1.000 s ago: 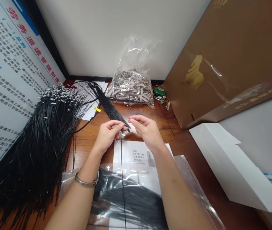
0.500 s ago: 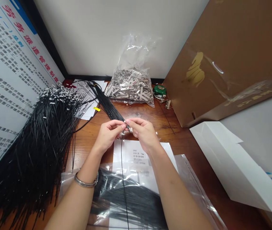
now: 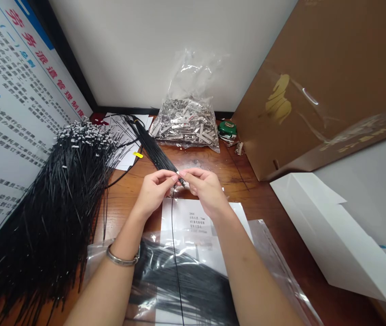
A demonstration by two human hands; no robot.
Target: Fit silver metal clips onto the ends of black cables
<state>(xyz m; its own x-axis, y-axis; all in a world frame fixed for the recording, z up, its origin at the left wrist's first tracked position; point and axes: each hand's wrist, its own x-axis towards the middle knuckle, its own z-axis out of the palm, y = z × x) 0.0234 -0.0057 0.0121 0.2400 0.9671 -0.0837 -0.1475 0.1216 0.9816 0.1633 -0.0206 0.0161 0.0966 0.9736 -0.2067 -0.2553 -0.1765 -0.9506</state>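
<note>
My left hand (image 3: 157, 188) pinches a thin black wire (image 3: 173, 235) near its upper end; the rest of the wire hangs down toward me. Fingertips of my right hand (image 3: 203, 185) meet it there, closed on the wire's small white end (image 3: 178, 172), mostly covered by the fingers. Just beyond both hands lies a bundle of black wires (image 3: 155, 149), its near tips under my fingers. Below my wrists, a clear plastic bag (image 3: 264, 253) with more black wires rests over a printed white sheet (image 3: 176, 213).
A large heap of black wires with white ends (image 3: 60, 190) fills the left side. At the back stand a clear bag of metal strips (image 3: 189, 122) and a green tape measure (image 3: 227, 128). A brown box (image 3: 315, 81) and a white box (image 3: 332, 235) are on the right.
Almost nothing differs. Both hands keep their pinch at the wire's end, with only a slight shift of the whole view.
</note>
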